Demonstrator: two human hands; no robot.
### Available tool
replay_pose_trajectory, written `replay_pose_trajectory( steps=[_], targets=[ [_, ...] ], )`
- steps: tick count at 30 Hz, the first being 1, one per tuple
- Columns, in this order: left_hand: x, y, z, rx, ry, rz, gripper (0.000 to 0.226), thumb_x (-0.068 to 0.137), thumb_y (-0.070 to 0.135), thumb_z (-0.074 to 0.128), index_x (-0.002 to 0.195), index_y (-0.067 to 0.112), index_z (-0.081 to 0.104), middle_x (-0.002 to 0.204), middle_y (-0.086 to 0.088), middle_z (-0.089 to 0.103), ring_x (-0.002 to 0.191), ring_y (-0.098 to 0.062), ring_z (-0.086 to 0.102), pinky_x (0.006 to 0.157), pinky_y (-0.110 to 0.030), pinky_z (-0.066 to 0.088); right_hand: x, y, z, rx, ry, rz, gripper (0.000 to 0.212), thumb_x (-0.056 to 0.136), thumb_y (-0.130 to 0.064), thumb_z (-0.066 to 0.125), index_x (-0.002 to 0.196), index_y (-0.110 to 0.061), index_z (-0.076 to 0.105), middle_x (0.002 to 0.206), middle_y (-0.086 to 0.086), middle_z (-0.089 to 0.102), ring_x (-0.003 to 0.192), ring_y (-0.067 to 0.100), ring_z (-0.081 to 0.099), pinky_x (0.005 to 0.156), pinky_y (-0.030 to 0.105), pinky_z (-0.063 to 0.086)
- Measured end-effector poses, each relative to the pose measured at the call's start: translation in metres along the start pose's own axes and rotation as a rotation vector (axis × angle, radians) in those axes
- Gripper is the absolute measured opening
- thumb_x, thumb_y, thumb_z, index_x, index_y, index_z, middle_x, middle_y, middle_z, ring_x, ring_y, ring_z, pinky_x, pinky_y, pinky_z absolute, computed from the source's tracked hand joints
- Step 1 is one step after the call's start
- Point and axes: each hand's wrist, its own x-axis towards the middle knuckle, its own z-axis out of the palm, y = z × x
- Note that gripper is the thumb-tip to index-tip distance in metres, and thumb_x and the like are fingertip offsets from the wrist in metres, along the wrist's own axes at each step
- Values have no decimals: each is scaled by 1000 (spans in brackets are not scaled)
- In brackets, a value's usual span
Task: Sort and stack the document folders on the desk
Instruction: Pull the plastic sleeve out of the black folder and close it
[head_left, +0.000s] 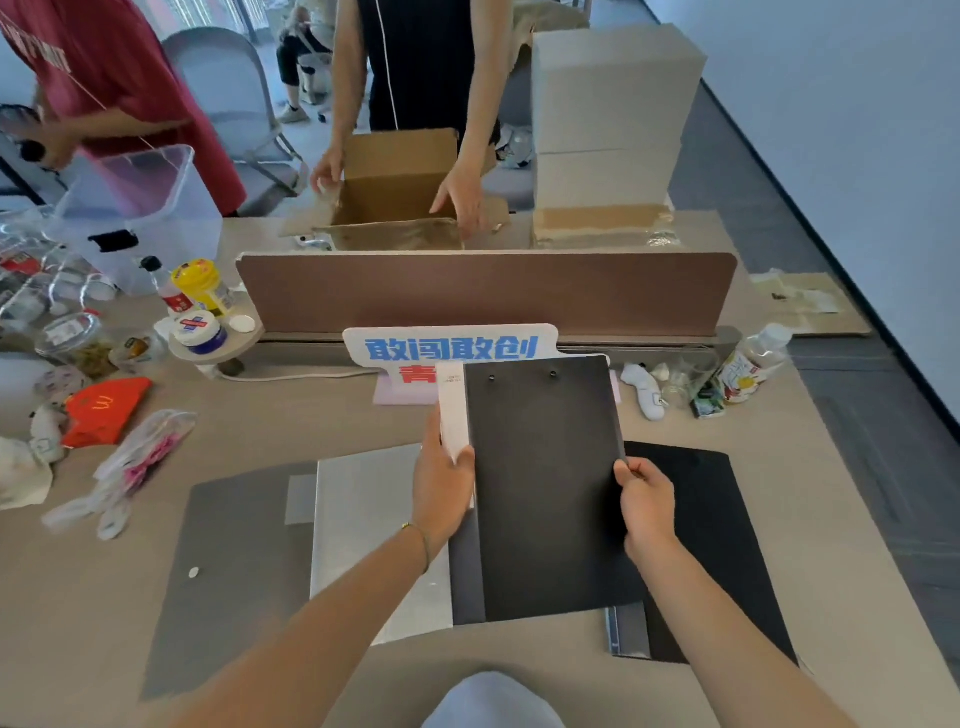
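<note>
I hold a black folder (545, 483) with a white spine label upright over the middle of the desk. My left hand (441, 483) grips its left edge at the spine. Its right edge is pinched by my right hand (647, 506). Beneath it on the left lies a light grey folder (363, 519), overlapping a darker grey folder (234, 571) further left. Another black folder (717, 545) lies flat on the right, partly hidden by the held one and my right arm.
A brown divider panel (488, 291) crosses the desk behind a blue-lettered sign (452, 348). Bottles, jars and a red bag (104, 410) clutter the left; a bottle (748, 369) and small items sit right. A person handles a cardboard box (400, 187) beyond the divider.
</note>
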Motion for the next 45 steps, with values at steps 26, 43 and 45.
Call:
replay_pose_trajectory(
  steps=[26,43,45],
  targets=[
    [-27,1,217,200,-406,-289,77,97,19,56,159,37,14,161,2,23,133,-26,47,106,-34,45,79,74,-176,-366,178,97,52,90,-6,48,140,-18,55,133,4,65,120,28,60,101,36,47],
    [-30,-7,231,287,-372,-243,70,98,24,54,157,37,19,162,5,22,140,-22,38,108,-34,42,82,82,-163,-717,120,-17,56,92,-11,56,146,-20,45,150,3,47,137,27,44,112,45,42],
    [-31,-3,224,326,-349,-194,64,100,25,53,156,36,24,160,5,26,132,-17,43,96,-24,42,76,75,-150,-769,92,-68,56,93,-13,58,147,-22,44,156,3,41,144,27,36,117,45,37]
  ],
)
